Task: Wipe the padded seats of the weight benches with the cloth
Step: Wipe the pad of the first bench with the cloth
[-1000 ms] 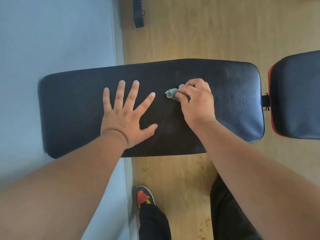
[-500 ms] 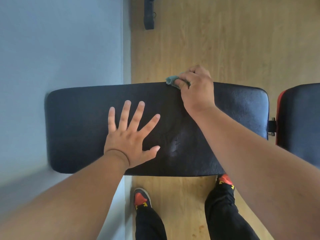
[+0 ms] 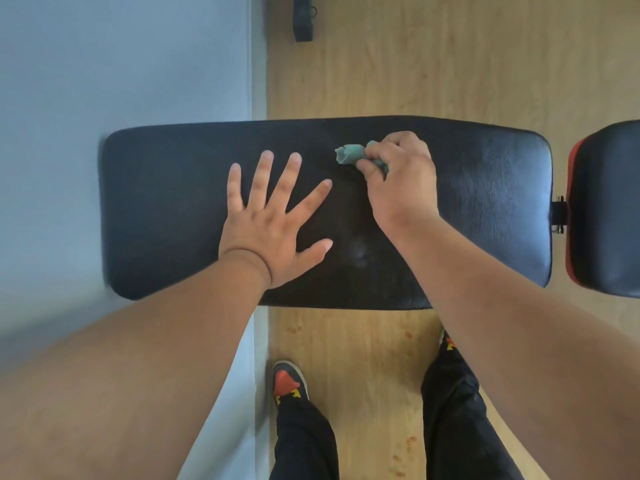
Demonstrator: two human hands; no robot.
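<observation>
A long black padded bench seat runs left to right across the middle of the view. My left hand lies flat on it with fingers spread, left of centre. My right hand grips a bunched teal cloth and holds it against the pad near the far edge, just right of my left fingertips. A small dull smear shows on the pad between my wrists.
A second black pad with red trim adjoins at the right, joined by a metal hinge. A grey wall stands left. Wooden floor lies beyond, with a black object at the top. My feet stand below the bench.
My right hand with the cloth went from mid-pad to the far edge, then came back toward me onto the pad. My left hand stayed flat in place.
</observation>
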